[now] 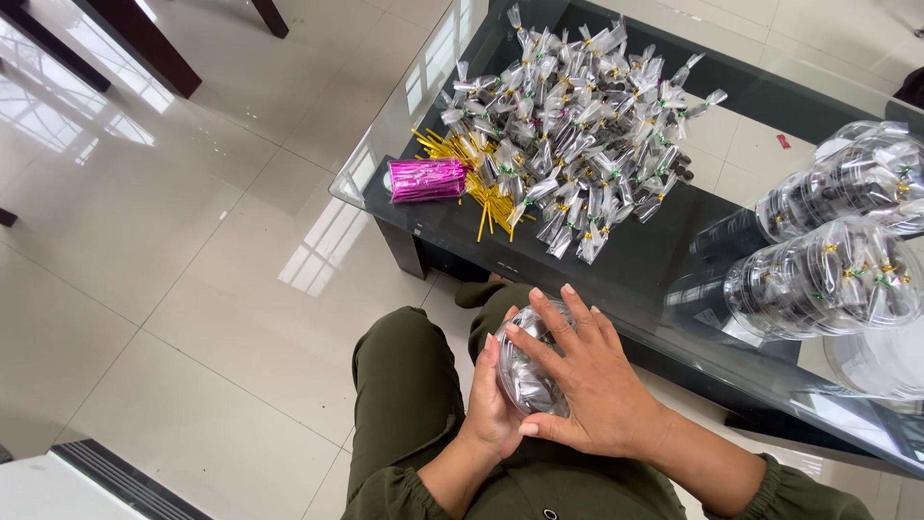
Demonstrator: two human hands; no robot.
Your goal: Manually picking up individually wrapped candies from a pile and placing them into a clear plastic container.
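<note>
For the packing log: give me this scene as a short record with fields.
left hand: cups a clear round container from below, over the lap
right hand: spread across the container's top, fingers splayed
glass table: pile of small tied clear packets
beside the pile: gold twist ties, pink bundle of ties
table's right end: filled clear containers, lying on their sides

Dark olive-green trousers (399, 385) and a matching long-sleeved top with gathered, probably elasticated, cuffs (770, 486); bare hands, no rings visible.
</note>
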